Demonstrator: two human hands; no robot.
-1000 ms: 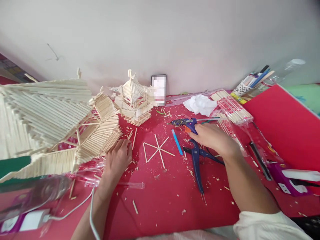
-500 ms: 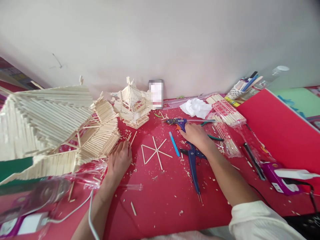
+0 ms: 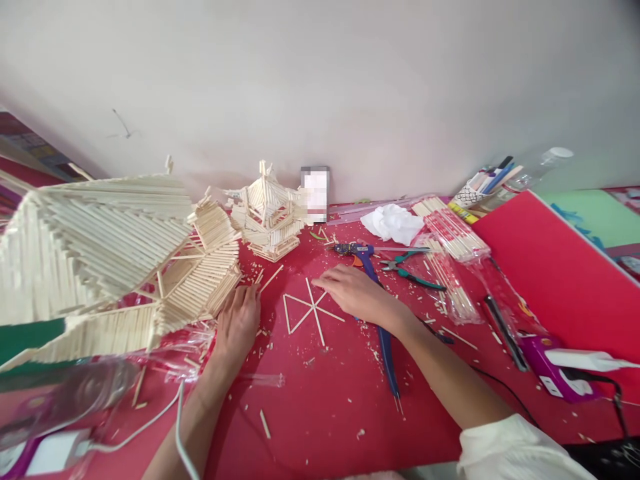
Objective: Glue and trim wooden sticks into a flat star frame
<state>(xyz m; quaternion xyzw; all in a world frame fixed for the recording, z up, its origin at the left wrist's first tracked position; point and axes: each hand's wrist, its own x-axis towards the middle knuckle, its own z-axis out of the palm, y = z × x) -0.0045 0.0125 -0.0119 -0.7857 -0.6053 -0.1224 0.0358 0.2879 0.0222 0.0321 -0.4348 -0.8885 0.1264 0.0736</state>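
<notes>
Right hand: the right hand (image 3: 356, 293) has left the glue gun (image 3: 356, 250), which now lies behind its fingers. The fingers are stretched, loosely together and empty.
Stick star: the stick star (image 3: 313, 308) lies flat on the worktop (image 3: 325, 400), just left of the right fingertips.
Left hand: the left hand (image 3: 239, 321) is unmoved. Its fingers are together, flat and holding nothing, with the tips beside the stick model (image 3: 200, 280).

Red table (image 3: 325, 407); pale stick star (image 3: 313, 309) — teal-handled pliers (image 3: 423, 280)

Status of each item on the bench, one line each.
left hand, open, flat on the table beside the large stick model.
right hand, open, fingertips at the stick frame.
stick frame, flat on the table.
glue gun, lying unheld.
pliers, lying unheld.
small stick model, upright.
</notes>
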